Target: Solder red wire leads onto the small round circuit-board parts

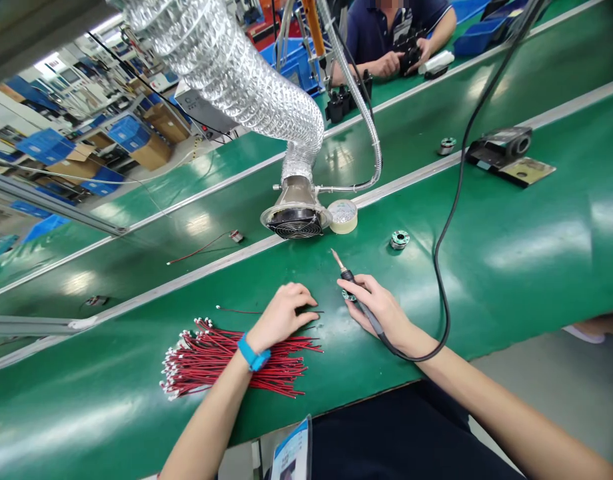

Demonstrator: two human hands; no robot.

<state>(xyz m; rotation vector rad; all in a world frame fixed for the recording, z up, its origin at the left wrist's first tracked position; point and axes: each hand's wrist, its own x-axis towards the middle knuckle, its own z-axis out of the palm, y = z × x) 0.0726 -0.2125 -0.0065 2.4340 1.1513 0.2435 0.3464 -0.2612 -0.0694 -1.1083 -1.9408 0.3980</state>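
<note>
My right hand [381, 310] grips a soldering iron [347, 275] with its bare tip pointing up and away over the bench. A small round part with a green-and-white face [348, 295] shows between these fingers; I cannot tell if it is held or lies on the bench. My left hand [285, 312], with a blue wristband [254, 353], reaches over a single wire [239, 311], thumb and index finger slightly apart around its end. Below the left wrist lies a bundle of red and black wires [281, 367] with white connectors at their left ends.
A fan-ended fume hood [296, 217] hangs from a silver duct [246, 73] over the green bench [516, 267]. Near it are a tape roll [343, 217] and a small spool-like part [400, 240]. The iron's black cable [441, 267] loops at right. A co-worker [391, 40] sits opposite.
</note>
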